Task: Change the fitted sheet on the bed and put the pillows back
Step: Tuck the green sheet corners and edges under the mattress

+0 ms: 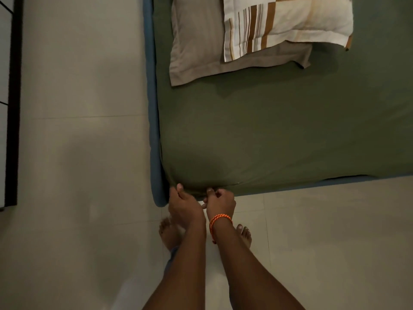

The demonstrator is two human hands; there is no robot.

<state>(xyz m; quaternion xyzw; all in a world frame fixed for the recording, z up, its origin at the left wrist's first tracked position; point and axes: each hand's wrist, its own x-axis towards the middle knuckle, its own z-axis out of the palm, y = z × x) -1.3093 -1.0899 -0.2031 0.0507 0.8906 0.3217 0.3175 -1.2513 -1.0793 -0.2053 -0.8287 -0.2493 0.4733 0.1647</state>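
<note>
A dark green fitted sheet covers the mattress, which lies on a blue base. Both my hands are at the near left corner of the mattress. My left hand grips the sheet's edge right at the corner, thumb up against the fabric. Just to its right, my right hand, with an orange thread band on the wrist, pinches the sheet's lower hem. Two pillows lie at the far end of the bed: a taupe pillow and, overlapping it, a white pillow with brown stripes.
Pale tiled floor surrounds the bed on the left and near side. A dark-framed piece of furniture stands along the far left edge. My bare feet stand on the tiles just below the corner.
</note>
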